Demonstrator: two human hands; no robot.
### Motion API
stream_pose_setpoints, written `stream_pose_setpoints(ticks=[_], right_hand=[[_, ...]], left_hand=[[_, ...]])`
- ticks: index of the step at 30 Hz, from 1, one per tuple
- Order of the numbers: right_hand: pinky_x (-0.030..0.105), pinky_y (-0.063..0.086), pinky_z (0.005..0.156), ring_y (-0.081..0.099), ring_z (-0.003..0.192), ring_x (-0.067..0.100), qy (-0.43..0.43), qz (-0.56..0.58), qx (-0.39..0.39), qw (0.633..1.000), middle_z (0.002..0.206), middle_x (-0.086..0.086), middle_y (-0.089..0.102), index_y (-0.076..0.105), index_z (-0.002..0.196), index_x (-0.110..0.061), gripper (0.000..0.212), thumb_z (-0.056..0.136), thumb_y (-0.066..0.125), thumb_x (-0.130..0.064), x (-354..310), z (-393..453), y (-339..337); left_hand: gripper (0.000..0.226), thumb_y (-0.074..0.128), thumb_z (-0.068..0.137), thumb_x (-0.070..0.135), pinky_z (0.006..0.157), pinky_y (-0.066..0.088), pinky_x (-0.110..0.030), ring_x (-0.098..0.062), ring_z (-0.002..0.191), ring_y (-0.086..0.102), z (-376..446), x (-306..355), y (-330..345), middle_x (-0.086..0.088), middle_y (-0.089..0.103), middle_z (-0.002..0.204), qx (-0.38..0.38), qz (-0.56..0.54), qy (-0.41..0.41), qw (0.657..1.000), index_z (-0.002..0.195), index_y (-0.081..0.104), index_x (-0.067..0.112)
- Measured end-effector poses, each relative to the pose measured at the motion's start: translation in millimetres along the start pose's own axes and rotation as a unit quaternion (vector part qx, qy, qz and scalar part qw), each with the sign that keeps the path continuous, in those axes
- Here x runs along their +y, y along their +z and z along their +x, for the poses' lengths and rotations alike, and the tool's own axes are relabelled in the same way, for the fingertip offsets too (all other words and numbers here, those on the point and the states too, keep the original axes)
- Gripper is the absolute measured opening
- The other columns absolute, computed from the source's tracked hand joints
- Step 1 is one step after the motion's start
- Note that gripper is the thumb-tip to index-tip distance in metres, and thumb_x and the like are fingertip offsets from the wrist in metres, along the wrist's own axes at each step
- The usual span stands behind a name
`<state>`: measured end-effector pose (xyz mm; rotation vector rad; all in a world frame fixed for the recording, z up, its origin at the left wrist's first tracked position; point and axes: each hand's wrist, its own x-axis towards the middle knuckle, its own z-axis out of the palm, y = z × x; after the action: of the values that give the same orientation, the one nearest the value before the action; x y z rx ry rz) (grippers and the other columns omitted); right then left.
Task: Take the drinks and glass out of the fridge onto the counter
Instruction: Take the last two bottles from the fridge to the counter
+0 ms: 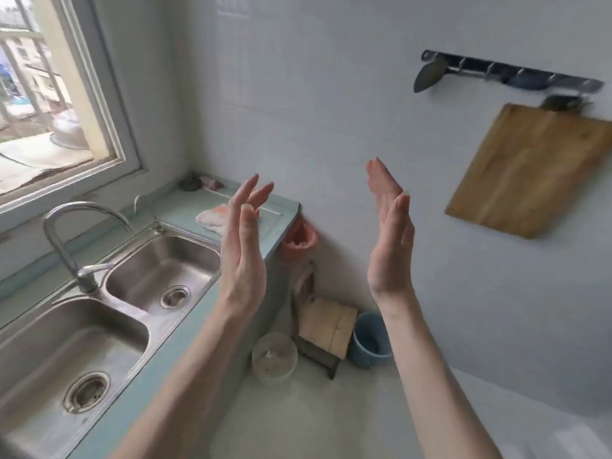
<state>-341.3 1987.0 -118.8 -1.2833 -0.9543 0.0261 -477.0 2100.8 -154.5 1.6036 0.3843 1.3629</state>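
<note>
A: Both hands are up in front of the tiled wall, palms facing each other, apart. Left hand (pixel 243 253), fingers straight, holding nothing.

B: Right hand (pixel 390 236), the same: flat, empty.

A: The counter (pixel 185 326) with its double sink (pixel 142 286) and tap (pixel 71 240) sits lower left.

B: Fridge, drinks, glass: none in view. A wooden cutting board (pixel 526 170) hangs on the wall; a blue bin (pixel 369 339) stands on the floor.

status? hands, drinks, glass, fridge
Left hand and right hand open, raised, palms facing, holding nothing. No fridge, drinks or glass in view. Ahead: sink, bare wall.
</note>
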Motion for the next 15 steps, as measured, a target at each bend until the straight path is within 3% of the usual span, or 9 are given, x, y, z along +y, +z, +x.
stream_pose_setpoints(ticks=[2, 4, 5, 6, 8, 12, 15], right_hand=[[0.048, 0.023, 0.134, 0.039, 0.159, 0.008, -0.006, -0.02, 0.033, 0.999, 0.169, -0.007, 0.046, 0.044, 0.16, -0.03, 0.089, 0.095, 0.023, -0.087, -1.1, 5.9, -29.8], [0.046, 0.023, 0.134, 0.039, 0.159, 0.008, -0.009, -0.042, 0.062, 0.997, 0.169, -0.005, 0.046, 0.044, 0.162, -0.023, 0.095, 0.095, 0.023, -0.087, -2.0, 12.1, -59.4], [0.046, 0.024, 0.134, 0.039, 0.158, 0.008, -0.01, -0.053, 0.074, 0.996, 0.169, -0.005, 0.046, 0.044, 0.162, -0.021, 0.098, 0.094, 0.023, -0.089, -2.2, 15.4, -73.4], [0.045, 0.024, 0.134, 0.04, 0.158, 0.008, -0.01, -0.063, 0.088, 0.994, 0.168, -0.004, 0.047, 0.044, 0.162, -0.019, 0.101, 0.093, 0.024, -0.09, -1.6, 18.6, -87.1], [0.044, 0.025, 0.134, 0.041, 0.158, 0.008, -0.011, -0.085, 0.114, 0.99, 0.168, -0.003, 0.048, 0.045, 0.162, -0.017, 0.103, 0.092, 0.025, -0.091, 2.0, 25.5, -114.3], [0.046, 0.025, 0.134, 0.041, 0.157, 0.01, -0.011, -0.121, 0.172, 0.978, 0.166, -0.006, 0.05, 0.048, 0.16, -0.022, 0.092, 0.098, 0.021, -0.085, 16.7, 42.7, -168.7], [0.047, 0.023, 0.134, 0.043, 0.156, 0.008, 0.001, -0.123, 0.229, 0.966, 0.164, -0.01, 0.053, 0.052, 0.156, -0.03, 0.074, 0.104, 0.014, -0.067, 29.9, 61.0, -203.4]], left_hand=[[0.064, 0.024, 0.11, 0.054, 0.12, 0.045, -0.044, -0.005, 0.137, 0.06, 3.7, 0.7, 34.4, 0.002, 0.065, 0.148, -0.036, -0.021, 0.001, 0.999, 0.157, 0.045, 0.017], [0.065, 0.022, 0.108, 0.048, 0.109, 0.051, -0.022, 0.009, 0.116, 0.064, 9.6, -0.8, 68.4, 0.003, 0.064, 0.149, -0.07, -0.06, -0.006, 0.996, 0.159, 0.044, 0.013], [0.065, 0.022, 0.108, 0.048, 0.105, 0.05, -0.017, 0.01, 0.114, 0.064, 13.0, -1.9, 85.2, 0.004, 0.064, 0.149, -0.084, -0.074, -0.007, 0.994, 0.159, 0.045, 0.013], [0.065, 0.021, 0.108, 0.048, 0.109, 0.049, -0.019, 0.005, 0.124, 0.063, 16.2, -2.9, 102.0, 0.005, 0.063, 0.15, -0.095, -0.085, -0.007, 0.992, 0.158, 0.045, 0.014], [0.065, 0.021, 0.108, 0.048, 0.123, 0.041, -0.036, -0.009, 0.142, 0.057, 21.9, -5.2, 135.9, 0.003, 0.062, 0.151, -0.116, -0.109, -0.001, 0.987, 0.157, 0.047, 0.013], [0.065, 0.021, 0.109, 0.048, 0.126, 0.037, -0.051, -0.013, 0.147, 0.054, 34.1, -16.6, 206.2, 0.004, 0.062, 0.151, -0.158, -0.153, -0.006, 0.975, 0.155, 0.048, 0.012], [0.065, 0.022, 0.109, 0.051, 0.125, 0.037, -0.053, -0.013, 0.146, 0.054, 46.6, -26.5, 258.2, 0.007, 0.063, 0.15, -0.197, -0.177, -0.015, 0.964, 0.153, 0.051, 0.014]])
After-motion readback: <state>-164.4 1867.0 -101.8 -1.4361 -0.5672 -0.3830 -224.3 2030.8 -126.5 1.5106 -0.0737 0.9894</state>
